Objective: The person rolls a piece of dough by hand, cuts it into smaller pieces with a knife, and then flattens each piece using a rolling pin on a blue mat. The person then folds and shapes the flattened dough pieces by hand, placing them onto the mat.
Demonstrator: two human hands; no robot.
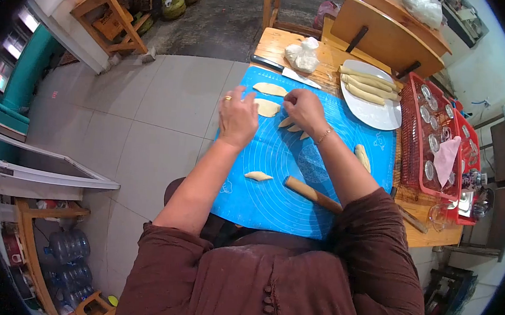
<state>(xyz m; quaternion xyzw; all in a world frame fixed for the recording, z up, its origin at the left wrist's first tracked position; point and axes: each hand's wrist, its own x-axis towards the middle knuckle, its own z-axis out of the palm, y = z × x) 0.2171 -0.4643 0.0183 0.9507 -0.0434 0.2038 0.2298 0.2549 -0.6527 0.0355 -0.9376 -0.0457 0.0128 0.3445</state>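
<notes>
My left hand (237, 119) hovers at the left edge of the blue baking mat (231, 206), fingers bent but apart, beside a flat oval of dough (266, 108). Another dough oval (270, 89) lies just beyond it. My right hand (304, 109) is at the right ends of these ovals with its fingers pinched together; what is in the pinch, if anything, is hidden. Small dough pieces (294, 127) lie partly under that hand. Nearer me are a pointed dough piece (258, 176) and a wooden rolling pin (311, 194). A thicker dough roll (362, 157) rests by my right forearm.
Across the mat's far edge lies a knife (285, 71), near a knotted plastic bag of white stuff (302, 54). A white plate (378, 118) holds several long dough ropes. On the right, a red basket (409, 133) contains glass jars. A wooden chair (384, 35) stands behind the table.
</notes>
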